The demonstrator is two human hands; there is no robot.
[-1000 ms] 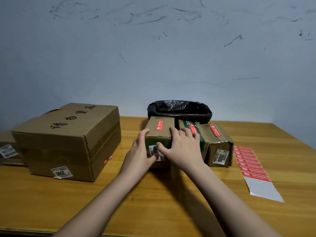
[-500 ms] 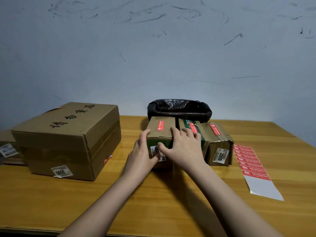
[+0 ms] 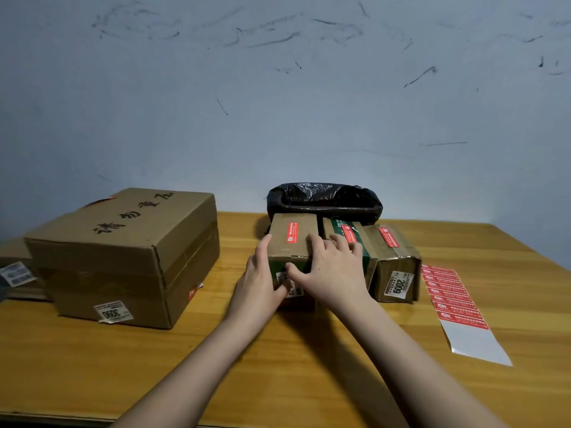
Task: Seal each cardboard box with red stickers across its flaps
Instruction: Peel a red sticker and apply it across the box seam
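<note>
Three small cardboard boxes stand side by side at the table's middle, each with a red sticker on top. My left hand [image 3: 261,282] grips the left side of the leftmost small box [image 3: 284,236], whose red sticker [image 3: 292,232] runs across its top. My right hand [image 3: 329,270] lies over that box's front right corner, thumb on its front face, fingers reaching onto the green-printed middle box [image 3: 338,230]. The third small box [image 3: 398,270] stands to the right. A strip of red stickers [image 3: 452,299] on white backing lies flat further right.
A large cardboard box [image 3: 123,257] with black characters stands at the left, a flat box [image 3: 15,273] behind it at the edge. A black plastic bag [image 3: 324,200] sits behind the small boxes against the wall. The wooden table [image 3: 309,366] extends toward me.
Both hands have shifted slightly forward and up on the leftmost small box; the box has barely moved.
</note>
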